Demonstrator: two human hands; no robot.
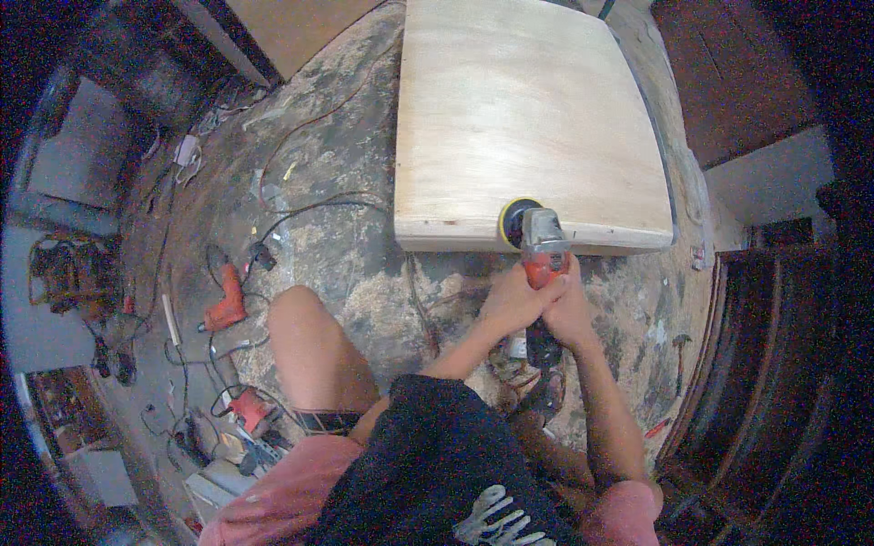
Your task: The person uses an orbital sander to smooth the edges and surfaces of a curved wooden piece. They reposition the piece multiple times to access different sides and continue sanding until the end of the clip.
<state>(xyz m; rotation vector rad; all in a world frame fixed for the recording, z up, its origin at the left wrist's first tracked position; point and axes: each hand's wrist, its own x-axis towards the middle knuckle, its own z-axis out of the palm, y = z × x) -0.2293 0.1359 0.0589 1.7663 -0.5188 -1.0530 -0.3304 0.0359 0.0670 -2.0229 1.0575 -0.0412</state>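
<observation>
Both of my hands are wrapped round a red angle grinder (546, 262) with a grey metal head. My left hand (517, 300) grips its body from the left, and my right hand (569, 309) closes on it from the right. A round black pad with a yellow rim (512, 221) is fitted to the head. Its edge meets the near edge of a large pale plywood box (533, 118), whose broad flat top faces up. The pad stands tilted, nearly on edge. My fingers partly hide the tool's body.
On the dusty, stained floor (337, 237) to the left lie an orange-red drill (226, 302), another red tool (249, 409) and several cables. A hammer (680, 359) lies at the right, near dark wooden furniture (756, 364). My bent left knee (305, 328) is close by.
</observation>
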